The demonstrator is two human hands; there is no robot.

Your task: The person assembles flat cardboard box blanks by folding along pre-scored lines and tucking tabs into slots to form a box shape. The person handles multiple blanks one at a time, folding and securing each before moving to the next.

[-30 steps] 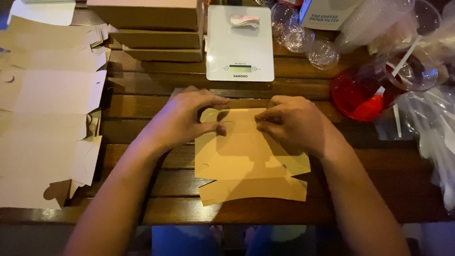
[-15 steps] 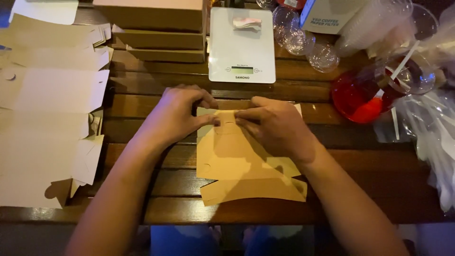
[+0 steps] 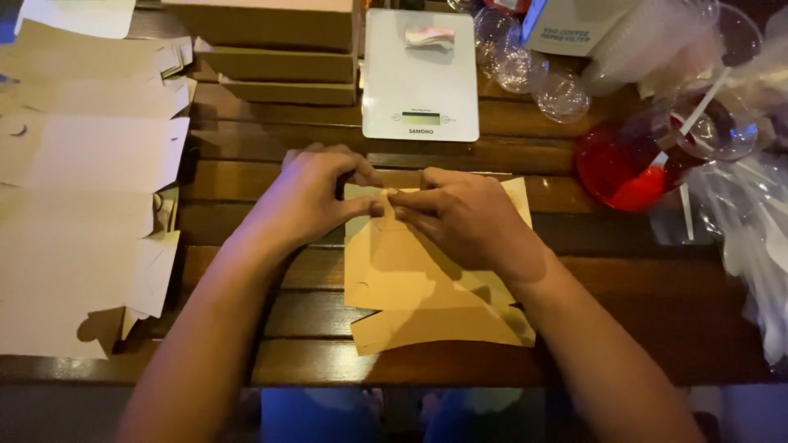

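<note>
Both hands meet over a flat brown cardboard blank (image 3: 419,287) that lies on the slatted wooden table (image 3: 312,344). The left hand (image 3: 308,201) curls its fingers down on the blank's upper left corner, thumb pressed against the card. The right hand (image 3: 464,217) pinches the blank's top edge between thumb and forefinger, its fingertips touching those of the left hand.

Just beyond the fingertips sits a white kitchen scale (image 3: 420,74) with a small crumpled wrapper (image 3: 430,36) on its platform. To the right of the right fingers stands a clear container (image 3: 628,164) holding red liquid, with a white straw (image 3: 698,115) leaning in it. Empty clear plastic cups (image 3: 525,66) cluster beyond it. Left of the left fingers lie more unfolded blanks (image 3: 90,213), and folded boxes (image 3: 275,57) are stacked farther off.
</note>
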